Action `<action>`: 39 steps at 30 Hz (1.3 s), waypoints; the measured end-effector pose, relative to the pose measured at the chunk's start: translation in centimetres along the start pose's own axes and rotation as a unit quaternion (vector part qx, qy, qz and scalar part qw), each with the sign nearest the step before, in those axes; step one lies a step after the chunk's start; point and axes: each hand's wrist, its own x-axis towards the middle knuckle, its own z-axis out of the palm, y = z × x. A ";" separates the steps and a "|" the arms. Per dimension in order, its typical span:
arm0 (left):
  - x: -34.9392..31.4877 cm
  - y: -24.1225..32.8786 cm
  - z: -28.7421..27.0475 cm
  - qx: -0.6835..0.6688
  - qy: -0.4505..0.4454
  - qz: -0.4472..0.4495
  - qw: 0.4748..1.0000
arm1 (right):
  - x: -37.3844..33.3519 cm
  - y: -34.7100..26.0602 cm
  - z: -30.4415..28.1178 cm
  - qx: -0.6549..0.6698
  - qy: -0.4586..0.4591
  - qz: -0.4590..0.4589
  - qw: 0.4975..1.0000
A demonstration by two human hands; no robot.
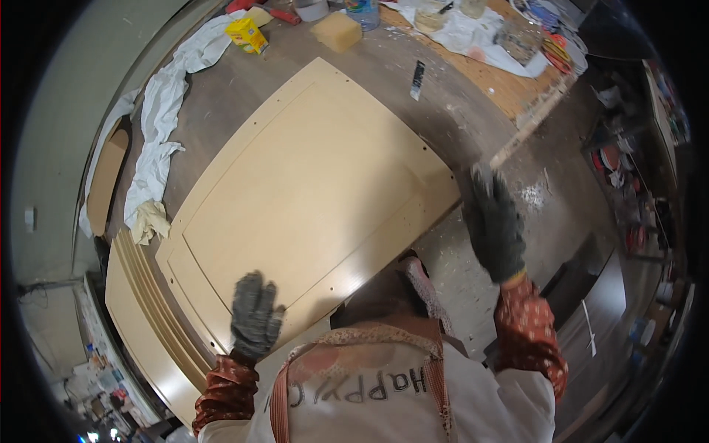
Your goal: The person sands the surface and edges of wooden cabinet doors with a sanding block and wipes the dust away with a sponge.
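Blurred right hand (496, 225) beside beige panel (310, 192), palm hidden, fingers extended, any hold unclear, left hand (255, 314) laid on panel, fingers slightly spread

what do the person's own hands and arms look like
Both the left hand and the right hand wear dark grey gloves; the right one shows a yellow edge at the wrist. The forearms have rust-red sleeves with pale patterning, with white fabric above.
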 end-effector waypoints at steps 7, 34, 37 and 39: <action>0.4 2.0 1.2 -0.038 -0.020 0.104 0.994 | -4.7 -7.3 3.6 0.022 0.183 0.040 0.982; -11.8 -7.3 -5.9 -0.140 -0.003 -0.572 0.809 | -12.8 -17.8 5.3 0.044 -0.071 -0.559 0.825; -13.8 -9.8 -5.2 -0.235 0.009 -0.525 0.818 | -18.0 -28.0 7.7 0.184 -0.020 -0.593 0.784; -15.8 -11.0 -4.1 -0.331 0.026 -0.518 0.788 | -20.5 -34.0 7.9 0.131 -0.012 -0.632 0.764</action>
